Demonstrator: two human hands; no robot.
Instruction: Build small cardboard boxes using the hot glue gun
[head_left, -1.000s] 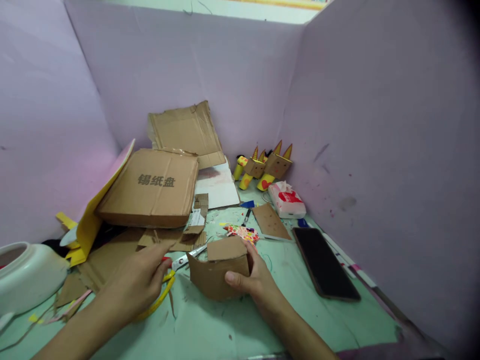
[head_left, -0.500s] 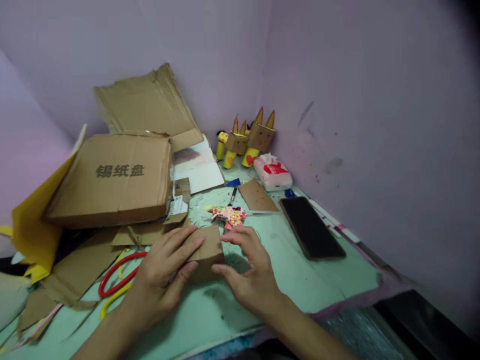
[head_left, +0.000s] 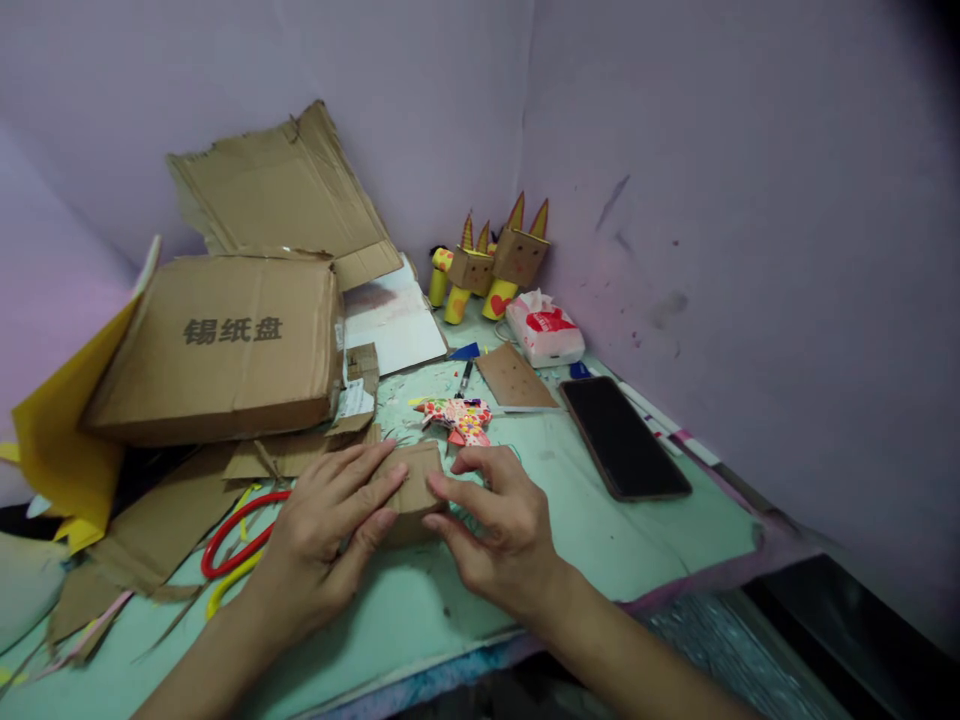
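Note:
A small cardboard box (head_left: 416,490) is between my two hands at the near side of the table. My left hand (head_left: 334,525) grips it from the left, fingers over its top and thumb along the near side. My right hand (head_left: 495,525) pinches its right edge between thumb and index finger. Just beyond the box lies a colourful patterned paper piece (head_left: 461,418). To the left of my left hand are scissors with red and yellow handles (head_left: 240,535), partly hidden by my forearm.
A large cardboard box (head_left: 217,350) and cardboard sheets (head_left: 285,200) crowd the left. A phone (head_left: 626,437) and tissue pack (head_left: 545,328) lie right. Yellow cardboard figures (head_left: 517,262) stand in the back corner. A marker (head_left: 465,378) and flat cardboard piece (head_left: 516,375) lie mid-table.
My right thumb and index finger have drawn closer together onto the small box's right edge. The left hand keeps its hold. The whole view has shifted slightly.

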